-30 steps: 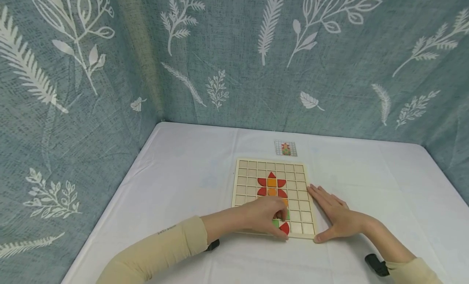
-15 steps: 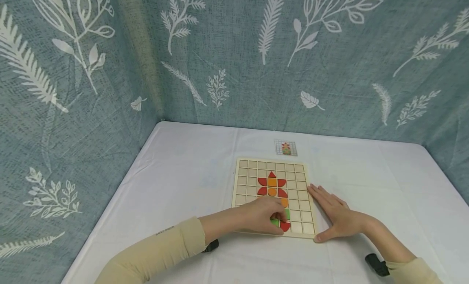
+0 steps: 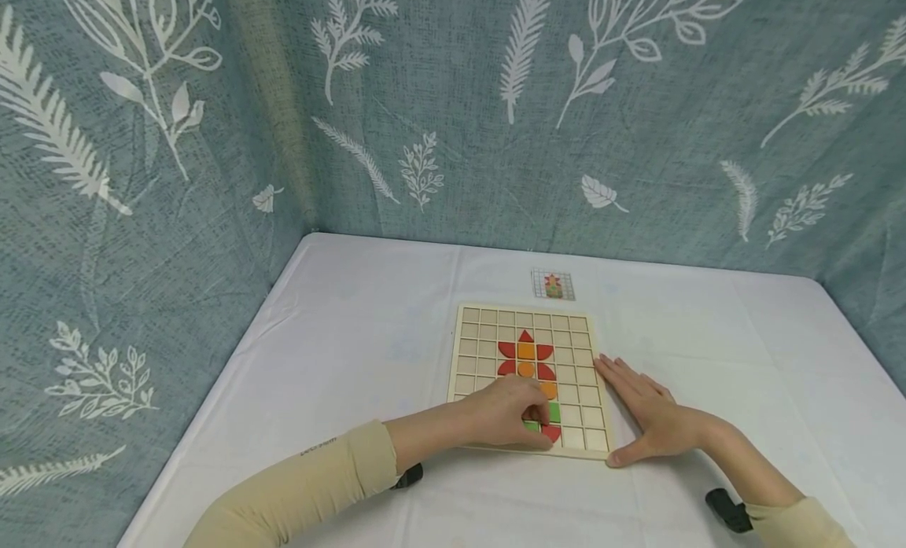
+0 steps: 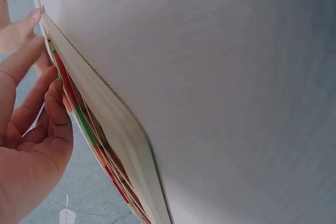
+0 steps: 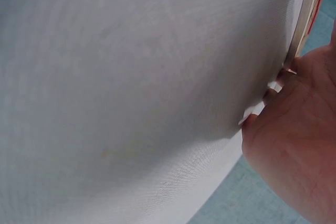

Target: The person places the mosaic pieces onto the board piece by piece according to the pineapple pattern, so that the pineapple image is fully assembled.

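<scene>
A wooden grid board point(image 3: 594, 440) lies on the white table, with red, orange and green tiles set in its middle columns. Over its lower part, my left hand point(image 3: 504, 413) pinches a red quarter-circle tile point(image 3: 554, 434) in the bottom row between thumb and fingers. The hand covers several cells to the left of that tile. Just above the red tile is a green square tile point(image 3: 555, 413). My right hand point(image 3: 653, 424) rests on the cloth with straight fingers against the board's right edge, thumb at the near corner; the right wrist view shows its fingers point(image 5: 269, 97) along that edge.
A small pattern card point(image 3: 554, 285) printed with a similar coloured figure lies behind the board. White cloth point(image 3: 368, 320) covers the table. A blue-green curtain point(image 3: 453, 163) with white leaf prints hangs behind and to the left.
The red quarter-circle tile has turned and now lies square in its bottom-row cell. My left thumb has shifted slightly up with it. My right hand stays at the board's edge.
</scene>
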A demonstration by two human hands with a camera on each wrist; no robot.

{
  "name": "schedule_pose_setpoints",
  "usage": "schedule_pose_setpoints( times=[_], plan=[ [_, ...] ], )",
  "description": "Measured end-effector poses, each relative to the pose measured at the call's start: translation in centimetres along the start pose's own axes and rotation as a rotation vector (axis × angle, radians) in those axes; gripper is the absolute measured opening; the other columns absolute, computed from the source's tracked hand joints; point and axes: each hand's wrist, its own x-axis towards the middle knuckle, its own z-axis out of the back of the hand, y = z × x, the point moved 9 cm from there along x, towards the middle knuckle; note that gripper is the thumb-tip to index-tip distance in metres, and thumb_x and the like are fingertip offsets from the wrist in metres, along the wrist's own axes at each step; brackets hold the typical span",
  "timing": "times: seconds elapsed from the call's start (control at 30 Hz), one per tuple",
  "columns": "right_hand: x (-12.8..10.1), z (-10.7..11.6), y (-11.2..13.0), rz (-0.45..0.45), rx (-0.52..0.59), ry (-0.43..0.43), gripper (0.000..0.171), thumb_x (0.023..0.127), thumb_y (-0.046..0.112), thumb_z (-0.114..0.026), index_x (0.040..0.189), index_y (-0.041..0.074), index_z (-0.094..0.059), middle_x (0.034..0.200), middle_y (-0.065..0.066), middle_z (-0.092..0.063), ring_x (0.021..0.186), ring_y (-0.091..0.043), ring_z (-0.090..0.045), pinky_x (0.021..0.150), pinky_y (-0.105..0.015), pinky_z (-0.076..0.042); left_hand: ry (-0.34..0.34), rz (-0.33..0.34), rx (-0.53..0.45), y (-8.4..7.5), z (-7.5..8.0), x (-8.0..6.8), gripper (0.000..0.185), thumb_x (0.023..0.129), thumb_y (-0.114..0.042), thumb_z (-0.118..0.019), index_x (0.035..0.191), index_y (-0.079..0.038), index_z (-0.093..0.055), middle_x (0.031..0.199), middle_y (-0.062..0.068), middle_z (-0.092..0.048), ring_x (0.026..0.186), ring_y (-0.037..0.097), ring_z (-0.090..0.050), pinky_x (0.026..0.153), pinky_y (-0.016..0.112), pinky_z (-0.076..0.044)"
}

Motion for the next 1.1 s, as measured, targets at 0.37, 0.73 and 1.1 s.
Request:
schedule_pose_setpoints(
  times=[0.37, 0.73, 1.1],
  plan=[
    [0.06, 0.20, -0.10, -0.001, 0.003, 0.002, 0.126, 0.069, 0.058, -0.081, 0.157, 0.013, -0.002, 0.162, -0.014, -0.002, 0.145, -0.043, -0.001, 0.107, -0.067, -0.007, -0.020, 0.016, 0.012, -0.02, 0.17, 0.20, 0.018, 0.081, -0.029, -0.081, 0.078, -0.017, -0.068, 0.075, -0.010, -0.055, 0.067, -0.001, -0.046, 0.062, 0.009, -0.038],
    [0.09, 0.10, 0.10, -0.003, 0.006, 0.003, 0.126, 0.069, 0.058, -0.080, 0.157, 0.012, -0.002, 0.162, -0.014, -0.003, 0.146, -0.043, -0.001, 0.107, -0.066, -0.007, 0.050, 0.021, -0.004, 0.27, -0.14, 0.30, 0.019, 0.079, -0.027, -0.083, 0.084, -0.014, -0.070, 0.077, -0.010, -0.054, 0.070, 0.000, -0.048, 0.064, 0.010, -0.039],
    [0.03, 0.01, -0.07, 0.004, -0.004, -0.002, 0.126, 0.069, 0.059, -0.080, 0.157, 0.011, -0.003, 0.162, -0.014, -0.003, 0.146, -0.043, -0.001, 0.107, -0.067, -0.007, -0.017, 0.036, -0.052, 0.29, 0.24, 0.11, 0.018, 0.079, -0.029, -0.082, 0.082, -0.015, -0.070, 0.075, -0.010, -0.056, 0.070, 0.001, -0.048, 0.063, 0.011, -0.039]
  ],
)
